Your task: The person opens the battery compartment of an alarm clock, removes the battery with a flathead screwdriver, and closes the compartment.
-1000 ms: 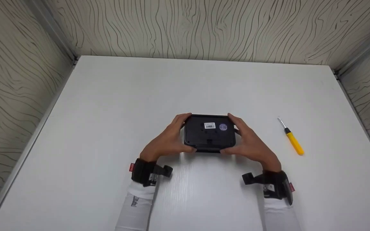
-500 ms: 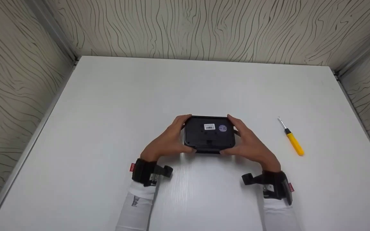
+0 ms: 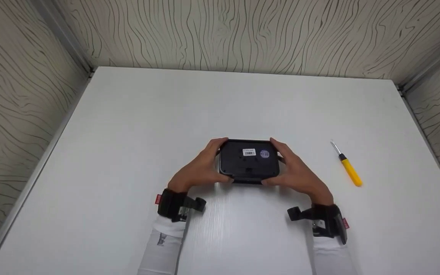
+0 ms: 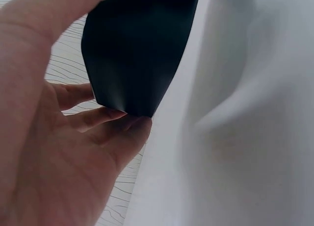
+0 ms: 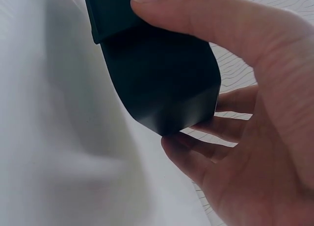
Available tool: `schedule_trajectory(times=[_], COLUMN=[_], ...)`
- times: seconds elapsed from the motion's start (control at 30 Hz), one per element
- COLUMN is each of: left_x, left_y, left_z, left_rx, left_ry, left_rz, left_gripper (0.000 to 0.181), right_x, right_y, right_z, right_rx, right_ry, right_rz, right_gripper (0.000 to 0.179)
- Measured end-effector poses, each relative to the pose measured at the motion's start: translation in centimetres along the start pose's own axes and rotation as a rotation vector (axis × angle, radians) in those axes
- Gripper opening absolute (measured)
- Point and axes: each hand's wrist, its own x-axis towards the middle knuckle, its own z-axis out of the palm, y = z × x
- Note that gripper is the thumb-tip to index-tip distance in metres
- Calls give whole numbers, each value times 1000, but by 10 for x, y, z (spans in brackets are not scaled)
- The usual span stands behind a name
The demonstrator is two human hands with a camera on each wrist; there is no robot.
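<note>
In the head view a black plastic device (image 3: 235, 160) with rounded corners shows a face bearing a white barcode label (image 3: 249, 152) and a round purple sticker (image 3: 264, 154). My left hand (image 3: 201, 168) grips its left end, thumb at the near edge and fingers at the far edge. On the right end, my right hand (image 3: 296, 170) holds it the same way. The wrist views show the smooth dark end of the device (image 4: 135, 49) between thumb and fingers. What its other face looks like is hidden. Away to the right lies a screwdriver with a yellow handle (image 3: 351, 172).
A white table (image 3: 147, 114) spreads beneath both hands. Wood-grain patterned panels (image 3: 224, 34) stand behind it and at both sides. Each wrist carries a black camera mount (image 3: 172, 205).
The device and both hands have shifted very slightly toward the near side. Both hands keep their hold, and the screwdriver stays where it was.
</note>
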Motion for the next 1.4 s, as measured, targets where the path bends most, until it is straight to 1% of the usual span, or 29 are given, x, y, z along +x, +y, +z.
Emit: schedule_trajectory(times=[0.27,0.5,0.63,0.83,1.1,1.3,1.4], left_x=[1,0,0,0,0,1,2], left_y=[-2,-2,-3,-3,-3,-5,-7], left_z=[1,1,2,2,2,3,4], left_rx=[19,18,37,47,60,57,65], left_ry=[-10,-19,-22,-27,-32,-33,-39], left_rz=[-10,-24,-36,-31,-46,-52,-59], left_gripper=[107,107,107,107,107,107,107], right_x=[1,1,1,2,2,3,3], right_y=[2,3,5,7,8,7,8], right_z=[1,2,2,3,4,5,6], right_rx=[1,1,6,2,-13,-4,-5], right_ry=[-5,-14,-16,-14,-19,-24,-30], right_rz=[0,25,16,10,28,52,43], right_gripper=[114,115,116,116,117,118,118])
